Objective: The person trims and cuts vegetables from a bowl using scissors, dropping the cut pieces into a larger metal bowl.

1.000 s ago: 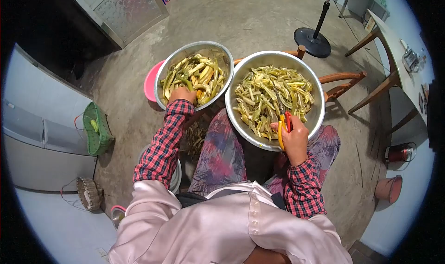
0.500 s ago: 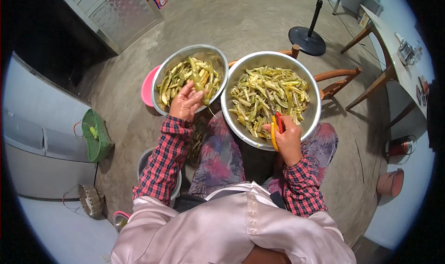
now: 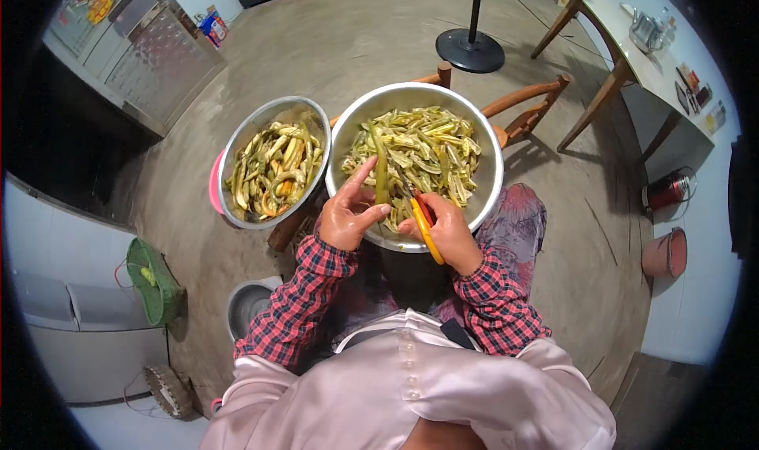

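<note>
Over the near left part of the right metal bowl [image 3: 496,161], my left hand [image 3: 348,215] holds a long green pickled vegetable [image 3: 382,172] upright between thumb and fingers. My right hand [image 3: 449,232] is closed on scissors [image 3: 424,227] with red and yellow handles, their blades pointing into the bowl close beside the vegetable. Cut yellow-green strips [image 3: 431,145] fill this bowl. To its left, a second metal bowl [image 3: 326,126] holds longer, whole-looking pieces [image 3: 277,165].
A wooden chair [image 3: 528,106] stands behind the right bowl. Beyond are a black stand base [image 3: 470,51] and a table [image 3: 605,11]. A pink basin [image 3: 215,185] shows under the left bowl. A grey basin [image 3: 247,311] and green basket [image 3: 155,284] are at left.
My left hand has lifted a green vegetable out of the left bowl and carried it right, to the scissors over the right bowl. The view has turned, shifting the surroundings.
</note>
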Motion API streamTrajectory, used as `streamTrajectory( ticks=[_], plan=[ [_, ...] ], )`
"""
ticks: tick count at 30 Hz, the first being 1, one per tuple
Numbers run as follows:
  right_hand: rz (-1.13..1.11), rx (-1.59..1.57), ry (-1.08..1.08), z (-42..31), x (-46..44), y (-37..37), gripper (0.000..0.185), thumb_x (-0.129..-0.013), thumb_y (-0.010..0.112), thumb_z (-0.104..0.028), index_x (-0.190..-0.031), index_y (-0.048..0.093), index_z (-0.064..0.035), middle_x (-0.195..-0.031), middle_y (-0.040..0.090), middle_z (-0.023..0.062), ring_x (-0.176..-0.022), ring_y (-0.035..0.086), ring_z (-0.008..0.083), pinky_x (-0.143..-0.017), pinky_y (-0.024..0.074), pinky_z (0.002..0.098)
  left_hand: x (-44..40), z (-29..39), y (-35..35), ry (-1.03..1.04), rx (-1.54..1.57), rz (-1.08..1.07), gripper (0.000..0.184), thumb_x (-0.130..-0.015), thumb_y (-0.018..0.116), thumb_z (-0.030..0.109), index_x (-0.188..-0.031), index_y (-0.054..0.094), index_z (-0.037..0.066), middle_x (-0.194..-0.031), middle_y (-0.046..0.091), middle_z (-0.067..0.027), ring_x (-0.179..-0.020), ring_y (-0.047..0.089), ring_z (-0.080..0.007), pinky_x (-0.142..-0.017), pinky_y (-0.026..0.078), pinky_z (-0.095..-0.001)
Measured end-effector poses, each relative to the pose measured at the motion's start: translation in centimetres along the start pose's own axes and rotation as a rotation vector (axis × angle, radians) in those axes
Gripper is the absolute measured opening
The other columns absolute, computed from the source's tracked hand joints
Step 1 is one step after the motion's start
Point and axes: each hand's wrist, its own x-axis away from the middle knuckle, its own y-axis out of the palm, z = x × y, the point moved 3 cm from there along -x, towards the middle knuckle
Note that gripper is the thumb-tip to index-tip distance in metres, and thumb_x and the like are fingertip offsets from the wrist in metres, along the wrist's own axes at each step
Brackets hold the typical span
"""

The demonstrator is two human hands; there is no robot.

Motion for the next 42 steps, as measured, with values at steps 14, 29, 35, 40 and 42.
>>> streamTrajectory(
  ticks=[14, 29, 35, 40, 42],
  plan=[
    [0.125, 0.114, -0.13, -1.0, -0.1, -0.4, 0.066, -0.062, 0.088, -0.04, -0.104, 0.06, 0.0039, -0.081, 0.06, 0.0136, -0.068, 0.057, 0.0245, -0.062, 0.0471, 0.0342, -0.2, -1.5, 1.0, 0.052, 0.055, 0.058, 0.081, -0.077, 0.067, -0.008, -0.148, 0.03, 0.005, -0.113, 0.064, -0.0119, -0.099, 0.062, -0.0141, -0.088, 0.05, -0.0289],
    [0.129, 0.134, -0.119, -0.7, 0.3, 0.0, 0.073, -0.064, 0.084, -0.05, -0.104, 0.058, 0.0057, -0.088, 0.06, 0.0197, -0.075, 0.06, 0.0322, -0.063, 0.0479, 0.0394, 0.3, -3.1, 2.1, 0.112, -0.168, 0.124, 0.077, -0.075, 0.069, -0.007, -0.144, 0.04, 0.009, -0.123, 0.062, -0.0108, -0.091, 0.065, -0.0122, -0.076, 0.054, -0.0266],
    [0.069, 0.222, -0.017, -0.2, 0.3, 0.1, 0.064, -0.065, 0.083, -0.048, -0.094, 0.057, 0.0035, -0.082, 0.058, 0.0195, -0.072, 0.058, 0.0357, -0.062, 0.0458, 0.043, 0.3, -3.0, 2.3, 0.057, -0.204, 0.115, 0.077, -0.075, 0.068, -0.008, -0.144, 0.04, 0.01, -0.116, 0.065, -0.0104, -0.09, 0.065, -0.0125, -0.078, 0.054, -0.0268],
    [0.091, 0.215, -0.039, -0.2, 0.5, 0.1, 0.062, -0.066, 0.082, -0.047, -0.095, 0.058, 0.0029, -0.079, 0.057, 0.0198, -0.071, 0.057, 0.0379, -0.063, 0.0452, 0.0445, 0.2, -3.9, 1.9, 0.036, -0.101, 0.105, 0.075, -0.077, 0.068, -0.007, -0.144, 0.039, 0.008, -0.113, 0.066, -0.0107, -0.091, 0.065, -0.0132, -0.078, 0.054, -0.0274],
    [0.113, 0.162, -0.051, -0.4, 0.4, 0.2, 0.063, -0.066, 0.082, -0.047, -0.096, 0.058, 0.0033, -0.081, 0.057, 0.02, -0.073, 0.058, 0.0377, -0.064, 0.0452, 0.0452, 0.2, -4.1, 1.8, 0.015, -0.033, 0.094, 0.075, -0.077, 0.069, -0.007, -0.144, 0.039, 0.006, -0.115, 0.065, -0.0111, -0.092, 0.065, -0.0134, -0.078, 0.054, -0.0276]
  ],
)
